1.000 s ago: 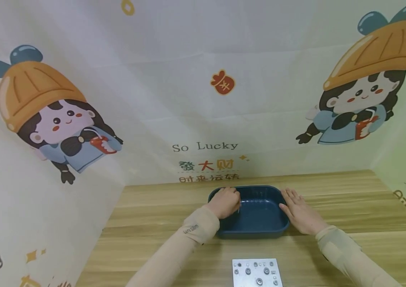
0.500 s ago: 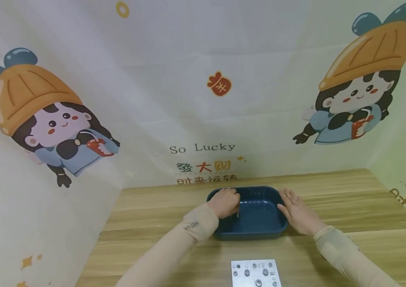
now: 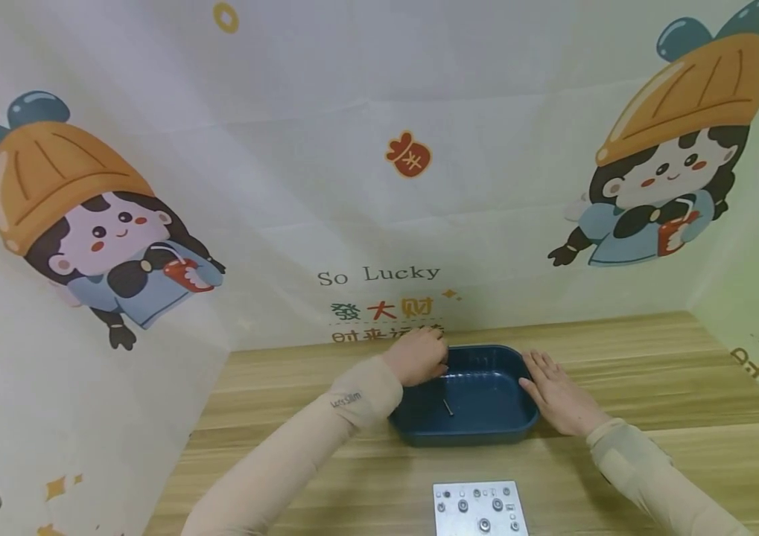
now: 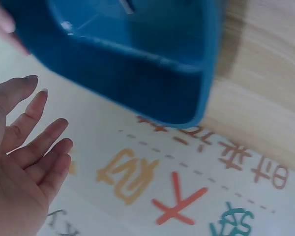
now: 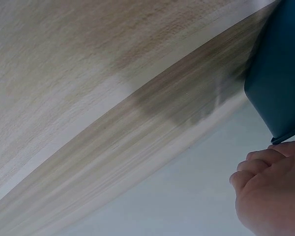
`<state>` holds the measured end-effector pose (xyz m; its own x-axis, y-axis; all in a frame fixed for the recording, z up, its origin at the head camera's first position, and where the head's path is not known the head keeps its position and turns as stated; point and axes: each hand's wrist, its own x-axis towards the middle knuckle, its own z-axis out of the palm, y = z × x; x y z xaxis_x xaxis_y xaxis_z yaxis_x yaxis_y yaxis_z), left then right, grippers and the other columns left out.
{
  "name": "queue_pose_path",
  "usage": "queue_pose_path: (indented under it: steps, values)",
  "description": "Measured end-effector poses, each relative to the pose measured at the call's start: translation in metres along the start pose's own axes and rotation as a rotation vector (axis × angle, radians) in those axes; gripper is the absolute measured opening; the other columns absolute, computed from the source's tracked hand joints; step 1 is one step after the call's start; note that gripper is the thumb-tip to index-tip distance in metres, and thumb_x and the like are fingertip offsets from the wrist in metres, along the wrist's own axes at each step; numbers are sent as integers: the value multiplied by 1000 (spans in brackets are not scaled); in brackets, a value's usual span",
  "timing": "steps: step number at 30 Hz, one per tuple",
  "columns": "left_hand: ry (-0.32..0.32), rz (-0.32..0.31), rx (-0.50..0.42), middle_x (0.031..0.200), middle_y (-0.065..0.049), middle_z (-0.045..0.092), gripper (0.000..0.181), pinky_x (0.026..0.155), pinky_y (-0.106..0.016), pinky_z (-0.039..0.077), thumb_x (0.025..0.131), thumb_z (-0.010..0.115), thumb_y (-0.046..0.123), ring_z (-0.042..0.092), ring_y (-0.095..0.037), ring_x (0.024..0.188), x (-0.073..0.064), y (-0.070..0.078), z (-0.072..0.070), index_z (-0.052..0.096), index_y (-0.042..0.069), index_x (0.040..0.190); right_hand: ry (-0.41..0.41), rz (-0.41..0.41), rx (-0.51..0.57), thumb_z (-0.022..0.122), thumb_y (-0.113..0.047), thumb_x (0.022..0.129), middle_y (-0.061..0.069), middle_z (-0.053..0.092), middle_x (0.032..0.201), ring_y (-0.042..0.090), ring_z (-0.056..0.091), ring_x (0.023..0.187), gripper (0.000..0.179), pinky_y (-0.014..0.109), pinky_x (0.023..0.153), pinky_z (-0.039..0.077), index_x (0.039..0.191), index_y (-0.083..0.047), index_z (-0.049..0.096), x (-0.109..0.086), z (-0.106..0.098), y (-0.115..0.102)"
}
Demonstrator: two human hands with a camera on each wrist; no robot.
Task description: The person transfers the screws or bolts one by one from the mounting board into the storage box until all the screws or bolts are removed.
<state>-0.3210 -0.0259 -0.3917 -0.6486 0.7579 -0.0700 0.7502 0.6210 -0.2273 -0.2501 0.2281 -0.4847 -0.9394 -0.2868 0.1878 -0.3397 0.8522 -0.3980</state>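
"What's changed?"

"A moment ago the left hand was down in the blue tray, the tip of a pin showing beneath it; now it has lifted above the rim at ten o'clock, and the whole pin lies on the tray's floor, off-centre toward eight."

"The fingers?"

"Left: half curled, apart, holding nothing. Right hand: fingers nearly straight, touching the tray's side at three o'clock. A metal plate lies near, at six."
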Motion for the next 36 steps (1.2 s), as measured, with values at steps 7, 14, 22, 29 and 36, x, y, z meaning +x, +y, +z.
queue_pose_path:
  steps: [7, 14, 22, 29, 36]
  values:
    - [69, 147, -59, 113, 1, 66, 19, 97, -27, 49, 97, 64, 33, 61, -14, 109, -37, 37, -20, 69, 17, 104, 4, -3, 6, 43, -21, 106, 40, 30, 149, 56, 25, 140, 55, 66, 113, 25, 145, 16, 31, -2, 1, -2]
    - [163, 252, -13, 120, 3, 66, 20, 101, -24, 48, 94, 66, 35, 60, -11, 115, -75, 74, -16, 69, 18, 105, 7, 4, 2, 42, -21, 106, 41, 30, 149, 56, 25, 140, 55, 66, 113, 25, 145, 17, 30, 0, 1, 2]
    - [140, 278, 64, 117, 5, 66, 22, 92, -20, 48, 95, 64, 36, 59, -9, 111, -89, 100, 14, 70, 19, 107, -7, 13, 4, 42, -21, 106, 40, 29, 149, 56, 25, 140, 55, 65, 113, 24, 145, 17, 30, -1, -2, 0]
    - [150, 244, 103, 111, 5, 67, 23, 85, -19, 48, 94, 64, 35, 57, -8, 101, -91, 115, 35, 71, 16, 105, -14, 14, 12, 41, -22, 107, 40, 28, 149, 56, 24, 140, 56, 66, 113, 24, 145, 17, 29, -1, 0, 0]
    - [231, 206, 247, 102, 5, 66, 20, 77, -19, 46, 96, 57, 23, 54, -9, 91, -89, 123, 45, 72, 14, 106, -7, 12, 22, 40, -22, 107, 40, 28, 150, 56, 23, 141, 56, 66, 114, 23, 145, 17, 29, 0, 1, 0]
